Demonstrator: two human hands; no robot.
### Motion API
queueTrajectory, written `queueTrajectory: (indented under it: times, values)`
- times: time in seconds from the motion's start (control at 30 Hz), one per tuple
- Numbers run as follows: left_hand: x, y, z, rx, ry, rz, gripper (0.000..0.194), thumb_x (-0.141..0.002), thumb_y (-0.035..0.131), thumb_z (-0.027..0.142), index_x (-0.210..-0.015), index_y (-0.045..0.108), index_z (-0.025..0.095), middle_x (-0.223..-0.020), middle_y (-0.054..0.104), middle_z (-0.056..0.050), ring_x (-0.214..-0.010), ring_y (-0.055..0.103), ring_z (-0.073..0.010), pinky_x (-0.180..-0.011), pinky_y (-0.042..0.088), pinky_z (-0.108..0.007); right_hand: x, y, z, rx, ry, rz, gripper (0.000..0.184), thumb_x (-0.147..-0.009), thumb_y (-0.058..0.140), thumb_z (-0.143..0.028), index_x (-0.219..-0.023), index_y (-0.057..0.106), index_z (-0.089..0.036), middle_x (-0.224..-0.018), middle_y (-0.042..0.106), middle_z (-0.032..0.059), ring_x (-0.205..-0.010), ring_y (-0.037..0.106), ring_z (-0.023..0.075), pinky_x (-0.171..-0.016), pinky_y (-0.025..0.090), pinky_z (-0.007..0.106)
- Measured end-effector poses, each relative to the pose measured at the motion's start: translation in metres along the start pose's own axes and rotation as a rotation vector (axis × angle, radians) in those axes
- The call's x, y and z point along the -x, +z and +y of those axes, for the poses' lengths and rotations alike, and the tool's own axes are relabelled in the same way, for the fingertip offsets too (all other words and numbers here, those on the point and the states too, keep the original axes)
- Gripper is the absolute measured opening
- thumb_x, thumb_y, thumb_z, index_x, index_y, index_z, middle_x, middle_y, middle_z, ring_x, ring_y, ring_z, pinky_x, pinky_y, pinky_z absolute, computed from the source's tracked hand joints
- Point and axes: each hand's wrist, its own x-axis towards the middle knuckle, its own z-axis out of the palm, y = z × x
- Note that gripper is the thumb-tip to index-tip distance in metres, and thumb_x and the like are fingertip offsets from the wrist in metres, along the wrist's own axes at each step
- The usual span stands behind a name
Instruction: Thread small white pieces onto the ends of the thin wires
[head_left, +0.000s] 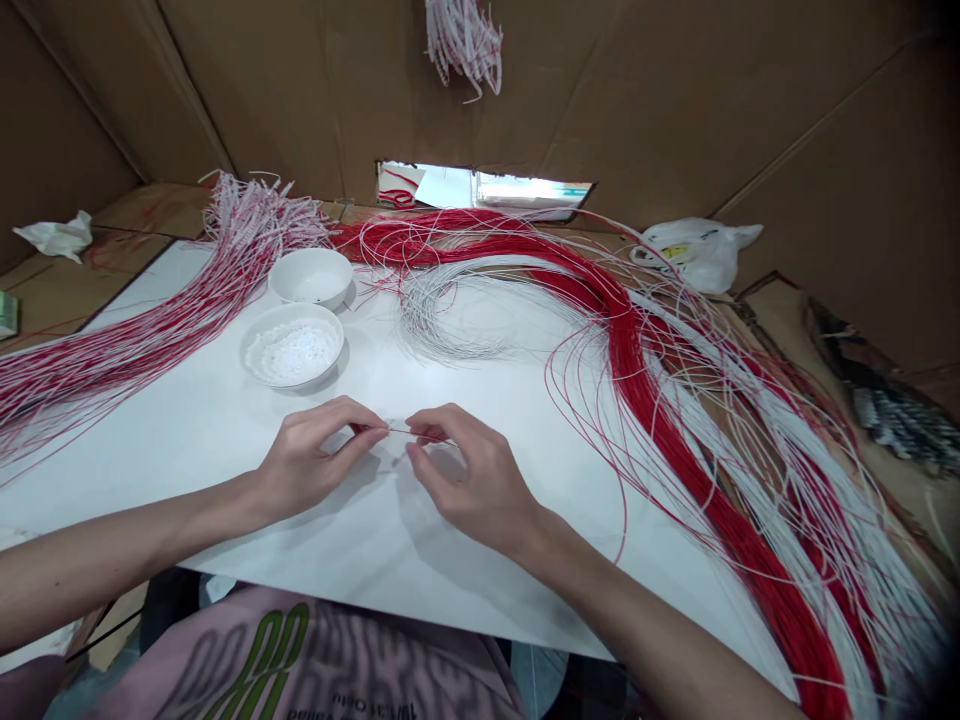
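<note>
My left hand (pixel 315 458) and my right hand (pixel 469 475) meet over the white sheet (pixel 360 540), fingertips pinched together. Between them runs a thin red wire (pixel 397 431), held at both ends of a short stretch. The left fingers may also pinch a tiny white piece, too small to name. Just beyond the hands sits a white bowl of small white connectors (pixel 292 346), and behind it a second white bowl (pixel 311 276) that looks nearly empty.
A thick bundle of loose red and white wires (pixel 660 390) sweeps from the back down the right side. A bundle of wires with white tips (pixel 142 320) lies at left. Cardboard walls (pixel 675 100) surround; a white plastic bag (pixel 697 250) sits at the back right.
</note>
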Motion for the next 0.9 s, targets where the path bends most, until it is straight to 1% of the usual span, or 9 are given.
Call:
queueTrajectory:
  times: [0.07, 0.13, 0.2, 0.33, 0.43, 0.53, 0.7, 0.9]
  values:
    - [0.000, 0.002, 0.000, 0.002, 0.034, -0.019, 0.010, -0.085, 0.064, 0.010, -0.093, 0.066, 0.016, -0.083, 0.071, -0.003, -0.075, 0.065, -0.0129, -0.068, 0.052, -0.024, 0.001, 0.004, -0.001, -0.038, -0.017, -0.028, 0.011, -0.090, 0.060, -0.018, -0.101, 0.061, -0.018, -0.091, 0.064, 0.0025, -0.076, 0.061, 0.0118, -0.072, 0.052, 0.025]
    - [-0.001, 0.003, 0.001, -0.010, 0.034, -0.054, 0.009, -0.087, 0.063, 0.011, -0.093, 0.066, 0.016, -0.082, 0.071, -0.003, -0.075, 0.065, -0.0130, -0.068, 0.052, -0.024, 0.002, 0.007, -0.001, -0.039, -0.034, -0.034, 0.006, -0.092, 0.058, -0.018, -0.095, 0.063, -0.018, -0.085, 0.063, 0.0013, -0.071, 0.060, 0.0104, -0.067, 0.050, 0.023]
    - [-0.002, 0.002, 0.001, -0.038, 0.006, -0.091, 0.008, -0.088, 0.062, 0.015, -0.094, 0.066, 0.016, -0.082, 0.070, -0.003, -0.075, 0.064, -0.0135, -0.069, 0.052, -0.025, 0.002, 0.007, 0.002, -0.007, -0.027, -0.022, 0.008, -0.093, 0.056, -0.016, -0.091, 0.062, -0.018, -0.081, 0.062, 0.0010, -0.069, 0.058, 0.0107, -0.064, 0.048, 0.023]
    - [-0.005, -0.007, -0.004, -0.138, -0.030, -0.136, 0.009, -0.087, 0.063, 0.021, -0.094, 0.064, 0.016, -0.084, 0.067, -0.005, -0.076, 0.060, -0.0146, -0.069, 0.051, -0.026, -0.001, 0.003, 0.008, 0.104, 0.072, -0.009, 0.010, -0.094, 0.051, -0.014, -0.088, 0.058, -0.018, -0.085, 0.061, 0.0025, -0.070, 0.056, 0.0128, -0.063, 0.045, 0.026]
    - [-0.005, -0.011, -0.008, -0.202, -0.062, -0.213, 0.007, -0.085, 0.062, 0.022, -0.090, 0.063, 0.016, -0.081, 0.063, -0.004, -0.075, 0.058, -0.0149, -0.068, 0.049, -0.027, -0.003, 0.001, 0.008, 0.143, 0.136, 0.002, 0.010, -0.094, 0.049, -0.015, -0.088, 0.055, -0.019, -0.085, 0.059, 0.0026, -0.068, 0.054, 0.0129, -0.061, 0.044, 0.026]
    - [-0.005, -0.011, -0.011, -0.205, -0.083, -0.284, 0.005, -0.085, 0.062, 0.020, -0.087, 0.065, 0.016, -0.081, 0.062, -0.005, -0.076, 0.058, -0.0157, -0.069, 0.048, -0.028, -0.004, 0.000, 0.006, 0.159, 0.157, 0.031, 0.009, -0.093, 0.051, -0.016, -0.087, 0.056, -0.019, -0.084, 0.058, 0.0019, -0.065, 0.051, 0.0123, -0.061, 0.042, 0.026]
    - [-0.004, -0.008, -0.014, -0.159, -0.101, -0.268, 0.007, -0.087, 0.062, 0.021, -0.087, 0.068, 0.017, -0.081, 0.064, -0.005, -0.075, 0.059, -0.0148, -0.068, 0.048, -0.026, -0.003, -0.001, 0.004, 0.167, 0.126, 0.073, 0.004, -0.090, 0.057, -0.017, -0.087, 0.059, -0.019, -0.082, 0.057, 0.0006, -0.059, 0.047, 0.0101, -0.058, 0.041, 0.025]
    - [-0.004, -0.007, -0.016, -0.143, -0.105, -0.258, 0.009, -0.088, 0.061, 0.020, -0.087, 0.070, 0.018, -0.081, 0.065, -0.004, -0.075, 0.058, -0.0144, -0.067, 0.047, -0.026, -0.001, 0.002, 0.006, 0.147, 0.063, 0.060, 0.004, -0.087, 0.062, -0.017, -0.083, 0.062, -0.019, -0.079, 0.058, -0.0002, -0.056, 0.046, 0.0091, -0.056, 0.042, 0.024]
